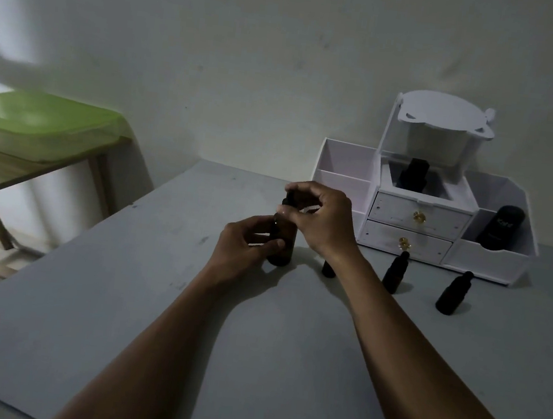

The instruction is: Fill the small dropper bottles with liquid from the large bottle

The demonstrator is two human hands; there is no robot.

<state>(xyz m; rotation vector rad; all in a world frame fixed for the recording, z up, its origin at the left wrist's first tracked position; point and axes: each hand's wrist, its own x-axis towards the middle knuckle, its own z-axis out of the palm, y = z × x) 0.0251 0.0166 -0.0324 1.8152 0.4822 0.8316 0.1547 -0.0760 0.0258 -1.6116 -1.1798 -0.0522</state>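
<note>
The left hand (247,245) gripped the large bottle (282,257) while the right hand (321,216) pinched its cap (289,199); a jerked twist risked tipping it and spilling liquid.

1. One wide-angle camera sat on the person's head and looked forward and down across the grey table (118,312).
2. It faced the pale wall (251,51), with a white organizer (418,218) at the rear right and a wooden side table (31,167) at the left.
3. Both forearms filled the lower frame. The left hand (243,243) and right hand (322,218) met at the large bottle (287,236) near the centre, at arm's reach from the lens.
</note>
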